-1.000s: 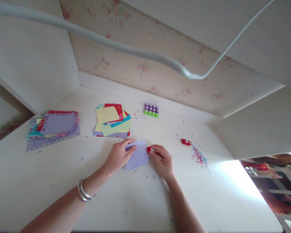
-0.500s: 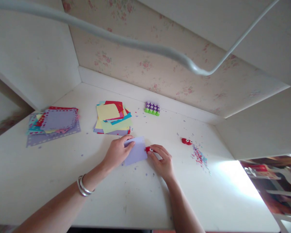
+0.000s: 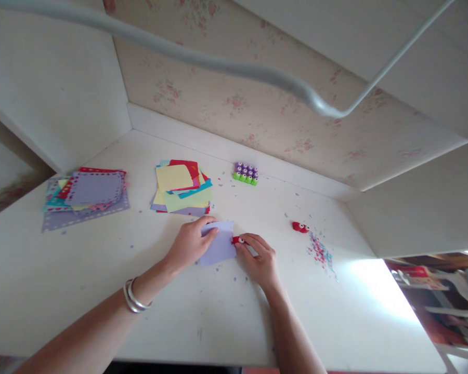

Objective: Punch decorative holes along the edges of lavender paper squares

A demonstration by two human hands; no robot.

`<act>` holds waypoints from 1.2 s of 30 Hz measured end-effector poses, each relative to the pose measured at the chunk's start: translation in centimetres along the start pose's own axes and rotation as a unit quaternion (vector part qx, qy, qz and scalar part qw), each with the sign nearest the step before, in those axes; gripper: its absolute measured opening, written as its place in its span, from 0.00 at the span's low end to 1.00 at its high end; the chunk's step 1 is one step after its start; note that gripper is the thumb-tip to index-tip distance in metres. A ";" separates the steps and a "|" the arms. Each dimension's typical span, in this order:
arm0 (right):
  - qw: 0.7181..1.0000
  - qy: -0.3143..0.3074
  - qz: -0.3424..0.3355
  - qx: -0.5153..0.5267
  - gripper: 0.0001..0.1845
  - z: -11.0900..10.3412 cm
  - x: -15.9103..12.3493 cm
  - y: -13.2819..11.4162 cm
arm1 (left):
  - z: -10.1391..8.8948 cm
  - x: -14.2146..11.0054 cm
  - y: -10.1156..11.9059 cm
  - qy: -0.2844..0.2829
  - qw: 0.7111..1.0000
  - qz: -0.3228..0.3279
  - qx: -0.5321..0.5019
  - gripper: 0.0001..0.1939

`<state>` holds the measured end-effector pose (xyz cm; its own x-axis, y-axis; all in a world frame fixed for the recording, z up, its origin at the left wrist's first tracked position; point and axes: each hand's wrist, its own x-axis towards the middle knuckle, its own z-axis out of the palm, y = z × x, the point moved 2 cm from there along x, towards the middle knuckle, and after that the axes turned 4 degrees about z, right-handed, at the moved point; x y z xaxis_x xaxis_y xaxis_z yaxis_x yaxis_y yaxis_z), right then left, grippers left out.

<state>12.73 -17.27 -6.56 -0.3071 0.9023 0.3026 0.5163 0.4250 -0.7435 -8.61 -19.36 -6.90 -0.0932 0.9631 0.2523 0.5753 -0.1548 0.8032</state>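
My left hand pinches the upper left part of a lilac sheet of paper, thumb on top. At the sheet's right edge, my right hand closes its fingers on a small red craft punch with a round white button. The punch touches the paper's edge; how far the sheet sits inside it I cannot see. Further right, more red punches lie on the white table. Past them is a scatter of tiny coloured paper cutouts.
Plain coloured papers are stacked beyond my left hand. At the far left lies a pile of papers with punched edges. Purple and green punches stand in rows near the back wall. A pale curved bar crosses overhead.
The red punch and my right hand have shifted very slightly left along the lilac paper's edge. My left hand keeps its hold on the sheet.
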 end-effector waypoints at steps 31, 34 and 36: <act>0.998 0.018 0.028 0.061 0.07 0.1 -0.1 0.0 | -1.1 0.2 0.4 0.069 0.997 0.031 0.032 0.10; 0.999 0.020 0.013 0.048 0.08 0.3 -0.3 0.1 | -0.9 0.1 0.3 0.065 0.996 0.048 0.035 0.09; 0.999 0.021 0.003 0.028 0.08 0.4 -0.5 0.2 | -0.9 0.0 0.2 0.065 0.996 0.052 0.036 0.09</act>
<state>12.68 -17.67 -7.06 -0.2699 0.9075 0.3220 0.4717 0.4161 -0.7774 -9.19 -19.56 -6.22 -0.1315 0.9057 0.4029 0.6436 -0.2311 0.7297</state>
